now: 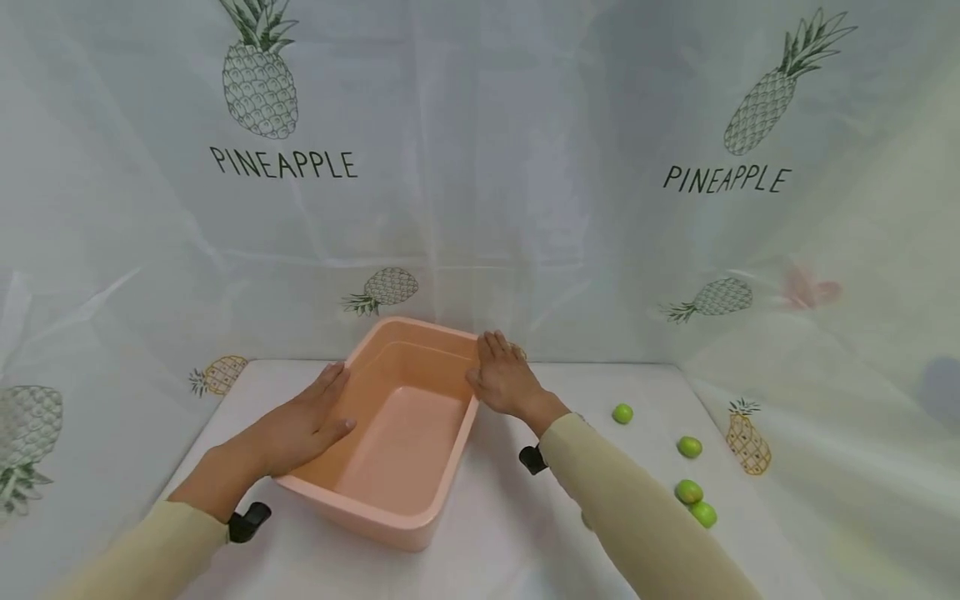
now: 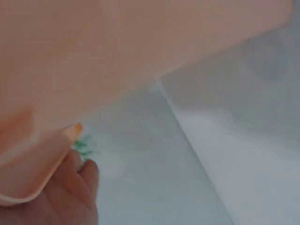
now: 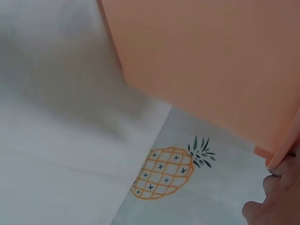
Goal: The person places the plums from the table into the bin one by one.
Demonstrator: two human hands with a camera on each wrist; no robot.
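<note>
A peach-pink rectangular plastic basin point(image 1: 408, 442) is turned at an angle between my two hands, its inside facing me. My left hand point(image 1: 294, 432) grips the rim on the left side, thumb over the inner wall. On the far right rim, my right hand point(image 1: 507, 379) holds on with its thumb at the inside edge. The left wrist view shows the basin's outer wall point(image 2: 112, 51) above curled fingers point(image 2: 89, 176). In the right wrist view, bent fingers point(image 3: 274, 187) sit under the rim's lip. Whether the base touches the table cannot be told.
Several small green fruits like limes lie on the right of the white table point(image 1: 600, 467), among them one lime point(image 1: 622, 413) farther back and another lime point(image 1: 689, 447). One is partly hidden by my right sleeve. A pineapple-printed sheet point(image 1: 510, 208) hangs behind the table.
</note>
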